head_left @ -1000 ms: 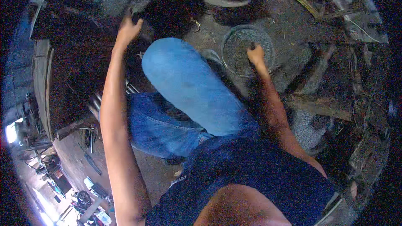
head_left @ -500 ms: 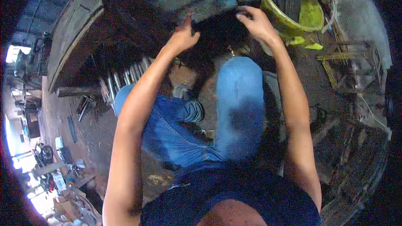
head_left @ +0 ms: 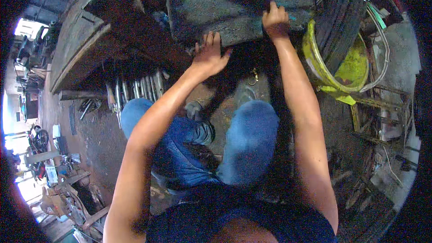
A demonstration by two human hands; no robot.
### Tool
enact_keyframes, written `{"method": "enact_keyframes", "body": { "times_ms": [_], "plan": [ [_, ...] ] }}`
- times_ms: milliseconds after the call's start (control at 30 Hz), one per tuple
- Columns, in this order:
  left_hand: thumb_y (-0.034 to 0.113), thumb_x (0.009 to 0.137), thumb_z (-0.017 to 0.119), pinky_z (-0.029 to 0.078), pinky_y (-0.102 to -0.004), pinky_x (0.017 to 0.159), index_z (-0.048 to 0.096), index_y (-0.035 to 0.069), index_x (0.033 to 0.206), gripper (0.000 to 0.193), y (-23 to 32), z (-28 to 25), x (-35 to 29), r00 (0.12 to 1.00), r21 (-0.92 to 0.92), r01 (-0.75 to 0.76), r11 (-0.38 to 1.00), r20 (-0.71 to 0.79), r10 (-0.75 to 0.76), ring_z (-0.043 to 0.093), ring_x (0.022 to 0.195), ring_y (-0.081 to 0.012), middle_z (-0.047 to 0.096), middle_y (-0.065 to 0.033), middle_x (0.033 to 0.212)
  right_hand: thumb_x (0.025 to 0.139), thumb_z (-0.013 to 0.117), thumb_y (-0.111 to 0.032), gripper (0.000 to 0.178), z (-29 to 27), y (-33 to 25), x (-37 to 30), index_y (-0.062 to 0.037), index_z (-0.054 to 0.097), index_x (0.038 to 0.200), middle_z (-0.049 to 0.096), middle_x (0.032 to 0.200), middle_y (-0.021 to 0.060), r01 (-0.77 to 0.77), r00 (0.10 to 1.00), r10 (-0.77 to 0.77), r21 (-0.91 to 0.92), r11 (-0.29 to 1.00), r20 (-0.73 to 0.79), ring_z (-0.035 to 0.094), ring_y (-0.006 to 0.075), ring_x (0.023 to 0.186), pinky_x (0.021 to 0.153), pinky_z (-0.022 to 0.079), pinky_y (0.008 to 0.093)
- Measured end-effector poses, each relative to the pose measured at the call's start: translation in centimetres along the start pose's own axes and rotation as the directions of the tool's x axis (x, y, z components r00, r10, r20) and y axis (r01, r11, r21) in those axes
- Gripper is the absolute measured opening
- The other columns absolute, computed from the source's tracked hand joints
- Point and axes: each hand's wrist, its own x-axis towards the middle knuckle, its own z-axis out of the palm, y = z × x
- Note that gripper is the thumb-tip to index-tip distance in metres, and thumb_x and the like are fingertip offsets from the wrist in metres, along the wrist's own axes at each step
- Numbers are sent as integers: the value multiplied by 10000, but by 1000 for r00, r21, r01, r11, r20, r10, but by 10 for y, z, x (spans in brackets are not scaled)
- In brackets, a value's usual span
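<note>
Both hands grip a dark slab (head_left: 238,6) lying on the dark bench: left hand (head_left: 209,55) clamps its near edge, right hand (head_left: 275,20) closes over its right part. Risk: the gritty slab slips, tips, and drops onto the knees (head_left: 252,126) or strikes the yellow bucket (head_left: 315,63).

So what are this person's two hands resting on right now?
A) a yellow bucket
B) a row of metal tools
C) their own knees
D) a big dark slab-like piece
D: the left hand and the right hand both lie on the lower edge of the dark slab, while the yellow bucket sits off to the right, untouched.
</note>
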Motion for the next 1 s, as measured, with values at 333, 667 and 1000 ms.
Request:
{"method": "enact_keyframes", "body": {
  "times_ms": [333, 667, 1000],
  "plan": [
    [469, 826, 392, 148, -485, 1021, 187, -94, 1277, 750, 2, 5, -10, 995, 21, 99, 995, 7, -99, 89, 1271, -410, 147, -297, 1340, 719, 606, -207, 361, 13, -56, 15, -9, 546, 1015, 564, 891, 226, 386, 922, -361, 376, 843, -137, 533, 387, 855, 728, 446, 433],
    [443, 821, 396, 186, -464, 1017, 277, -161, 1200, 723, -8, 19, -16, 999, -62, -11, 998, 35, 13, 125, 1224, -489, 224, -370, 1261, 779, 532, -280, 305, -5, -170, 12, -31, 567, 950, 578, 804, 233, 330, 634, -641, 599, 730, 432, 550, 393, 827, 707, 442, 460],
    [422, 820, 396, 178, -480, 1014, 333, -151, 1163, 671, -3, 12, -15, 995, -152, 41, 988, 97, -27, 280, 1161, -473, 332, -346, 1212, 808, 471, -381, 338, 15, -179, -9, -89, 563, 950, 578, 714, 206, 430, 561, -707, 578, 693, 431, 568, 371, 710, 657, 448, 462]
  ]
}}
